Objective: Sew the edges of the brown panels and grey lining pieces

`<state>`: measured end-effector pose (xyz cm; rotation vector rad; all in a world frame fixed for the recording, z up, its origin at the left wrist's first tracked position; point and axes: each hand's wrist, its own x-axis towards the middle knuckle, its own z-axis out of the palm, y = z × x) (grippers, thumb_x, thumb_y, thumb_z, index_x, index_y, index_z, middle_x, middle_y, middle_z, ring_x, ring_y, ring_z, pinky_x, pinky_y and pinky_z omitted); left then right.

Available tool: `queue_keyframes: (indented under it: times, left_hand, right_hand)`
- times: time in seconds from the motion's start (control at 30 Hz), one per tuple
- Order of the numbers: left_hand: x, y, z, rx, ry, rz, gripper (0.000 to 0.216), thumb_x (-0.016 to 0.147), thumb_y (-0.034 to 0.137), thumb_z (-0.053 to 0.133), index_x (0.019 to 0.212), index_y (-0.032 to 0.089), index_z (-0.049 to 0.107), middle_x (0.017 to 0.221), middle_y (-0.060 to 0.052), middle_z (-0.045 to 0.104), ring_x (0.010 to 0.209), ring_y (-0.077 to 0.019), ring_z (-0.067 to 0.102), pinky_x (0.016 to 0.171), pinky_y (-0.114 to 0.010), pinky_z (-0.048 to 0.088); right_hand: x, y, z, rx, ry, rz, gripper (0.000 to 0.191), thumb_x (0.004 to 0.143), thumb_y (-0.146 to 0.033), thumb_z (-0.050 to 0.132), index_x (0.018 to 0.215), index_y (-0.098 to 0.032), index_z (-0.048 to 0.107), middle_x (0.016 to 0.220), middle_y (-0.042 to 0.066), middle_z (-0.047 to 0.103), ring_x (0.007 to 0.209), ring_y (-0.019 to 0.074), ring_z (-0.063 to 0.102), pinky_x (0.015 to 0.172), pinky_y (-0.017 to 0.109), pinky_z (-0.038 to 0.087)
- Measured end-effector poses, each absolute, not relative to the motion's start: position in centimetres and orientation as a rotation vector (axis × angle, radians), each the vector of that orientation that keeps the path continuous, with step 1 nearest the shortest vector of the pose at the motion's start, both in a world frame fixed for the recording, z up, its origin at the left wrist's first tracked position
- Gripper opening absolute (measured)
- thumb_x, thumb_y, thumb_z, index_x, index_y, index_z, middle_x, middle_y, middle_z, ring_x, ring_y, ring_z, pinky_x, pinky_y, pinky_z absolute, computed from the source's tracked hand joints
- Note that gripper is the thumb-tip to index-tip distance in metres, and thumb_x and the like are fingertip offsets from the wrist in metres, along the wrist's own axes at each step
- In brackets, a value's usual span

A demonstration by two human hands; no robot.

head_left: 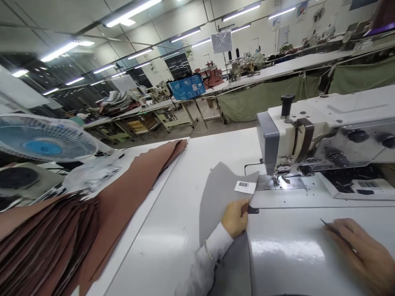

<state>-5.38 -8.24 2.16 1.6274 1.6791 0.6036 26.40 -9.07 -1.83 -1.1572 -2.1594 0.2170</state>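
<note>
Tabletop left of grey piece lies open; sewing machine blocks right.

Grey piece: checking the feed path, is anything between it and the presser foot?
Nothing visible: the left hand pinches the grey piece, its edge lies near the presser foot, a barcode label on top.

Pinching the edge of the grey piece with the left hand, just below its barcode label, near the sewing machine. Holding a thin dark tool in the right hand, low over the white table. At far left, stacked brown pieces, a fan.
</note>
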Motion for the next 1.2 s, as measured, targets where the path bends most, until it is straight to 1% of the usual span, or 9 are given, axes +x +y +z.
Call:
queue_keyframes:
  times: [0.07, 0.13, 0.33, 0.53, 0.73, 0.87, 0.97, 1.1, 1.2]
  left_hand:
    - [-6.7, -10.9, 1.8, 1.279, 1.437, 0.863, 0.034, 0.070, 0.021, 0.053, 0.102, 0.011, 0.058, 0.087, -0.011, 0.065, 0.082, -0.0248, 0.062, 0.074, -0.037, 0.047]
    - [-7.2, -13.1, 1.7, 0.911, 1.200, 1.090, 0.040, 0.067, 0.025, 0.060, 0.105, 0.013, 0.058, 0.091, -0.009, 0.066, 0.079, -0.0221, 0.063, 0.073, -0.033, 0.048]
    - [-6.7, -15.3, 2.1, 0.434, 0.781, 1.251, 0.052, 0.054, 0.015, 0.076, 0.104, 0.016, 0.062, 0.089, -0.007, 0.068, 0.070, -0.0160, 0.063, 0.068, -0.026, 0.047]
    - [-6.6, -15.1, 1.5, 0.475, 0.705, 1.269, 0.050, 0.056, 0.011, 0.074, 0.105, 0.015, 0.063, 0.095, -0.007, 0.066, 0.084, -0.0159, 0.061, 0.077, -0.024, 0.044]
    - [-6.4, -15.3, 1.8, 0.520, 0.753, 1.261, 0.045, 0.058, 0.013, 0.074, 0.102, 0.015, 0.064, 0.092, -0.007, 0.066, 0.082, -0.0153, 0.060, 0.076, -0.024, 0.043]
    - [-6.1, -15.3, 1.8, 0.632, 0.784, 1.230, 0.055, 0.062, 0.019, 0.069, 0.115, 0.014, 0.057, 0.094, -0.010, 0.064, 0.083, -0.0209, 0.059, 0.078, -0.032, 0.043]
    - [-5.5, -15.5, 1.2, 0.851, 0.984, 1.256, 0.050, 0.066, 0.016, 0.060, 0.116, 0.015, 0.057, 0.089, -0.007, 0.062, 0.081, -0.0188, 0.057, 0.078, -0.032, 0.043]
    - [-4.6, -15.9, 0.7, 1.382, 1.538, 1.108, 0.051, 0.066, 0.005, 0.046, 0.113, 0.019, 0.059, 0.066, 0.000, 0.050, 0.064, -0.0132, 0.048, 0.062, -0.025, 0.041]
    - [-4.1, -16.1, 0.8, 1.649, 1.702, 0.985, 0.054, 0.066, 0.002, 0.041, 0.115, 0.019, 0.057, 0.063, 0.001, 0.043, 0.060, -0.0127, 0.044, 0.055, -0.023, 0.037]
  right_hand:
    - [22.0, -9.4, -0.4, -1.002, -2.257, 0.327, 0.032, 0.091, -0.030, 0.033, 0.120, -0.022, 0.043, 0.104, 0.007, 0.055, 0.088, 0.0176, 0.057, 0.073, 0.028, 0.050]
    - [18.0, -9.3, 0.5, -0.923, -2.310, 0.345, 0.034, 0.092, -0.029, 0.031, 0.125, -0.019, 0.036, 0.103, 0.008, 0.056, 0.086, 0.0179, 0.058, 0.068, 0.028, 0.050]
    - [10.5, -8.2, 1.0, -0.644, -2.344, 0.287, 0.020, 0.091, -0.024, 0.033, 0.105, -0.015, 0.043, 0.089, 0.010, 0.057, 0.075, 0.0190, 0.057, 0.062, 0.031, 0.048]
    - [9.1, -7.7, 1.7, -0.531, -2.351, 0.337, 0.016, 0.090, -0.019, 0.036, 0.101, -0.014, 0.046, 0.090, 0.010, 0.056, 0.082, 0.0189, 0.055, 0.066, 0.029, 0.046]
    - [8.5, -7.3, 2.2, -0.650, -2.356, 0.523, 0.021, 0.091, -0.023, 0.033, 0.080, -0.017, 0.050, 0.071, 0.003, 0.057, 0.061, 0.0140, 0.054, 0.055, 0.025, 0.041]
    - [9.0, -6.5, 2.6, -0.958, -2.058, 0.638, 0.017, 0.088, -0.033, 0.043, 0.092, -0.019, 0.052, 0.080, 0.002, 0.061, 0.069, 0.0146, 0.058, 0.060, 0.025, 0.045]
    - [10.1, -5.7, 3.2, -1.038, -2.088, 0.413, 0.019, 0.088, -0.035, 0.043, 0.095, -0.018, 0.050, 0.084, 0.003, 0.060, 0.071, 0.0163, 0.058, 0.058, 0.026, 0.044]
    - [11.6, -5.3, 4.1, -0.992, -2.263, 0.008, 0.018, 0.091, -0.030, 0.036, 0.090, -0.017, 0.049, 0.082, 0.004, 0.058, 0.072, 0.0178, 0.057, 0.054, 0.026, 0.038]
    - [12.3, -5.4, 4.7, -1.032, -2.355, -0.112, 0.018, 0.091, -0.029, 0.034, 0.088, -0.018, 0.048, 0.077, 0.003, 0.055, 0.065, 0.0175, 0.054, 0.050, 0.026, 0.034]
